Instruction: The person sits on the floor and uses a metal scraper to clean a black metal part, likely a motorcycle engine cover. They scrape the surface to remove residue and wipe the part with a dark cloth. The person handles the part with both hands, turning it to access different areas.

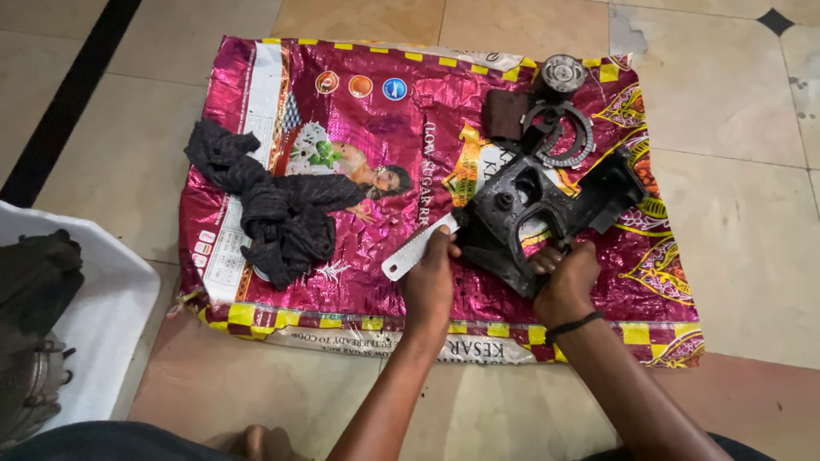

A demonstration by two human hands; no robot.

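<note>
Blade [418, 247] slanting, tip toward housing [521, 213]

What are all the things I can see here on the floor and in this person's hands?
Woven sack: one, magenta with yellow checked edges, spread flat on the tiled floor.
Black rag: one, crumpled on the sack's left part.
Black housing part: one, greasy black, on the sack's right part.
Toothed ring: one, dark metal, above the housing.
Round metal part: one, grey, at the sack's top edge.
Brown pad: one, beside the ring.
White sheet: one, far left, with dark parts on it.
Flat blade: one, silvery, in the left hand.
Left hand: grips the blade.
Right hand: grips the housing's lower edge.
</note>
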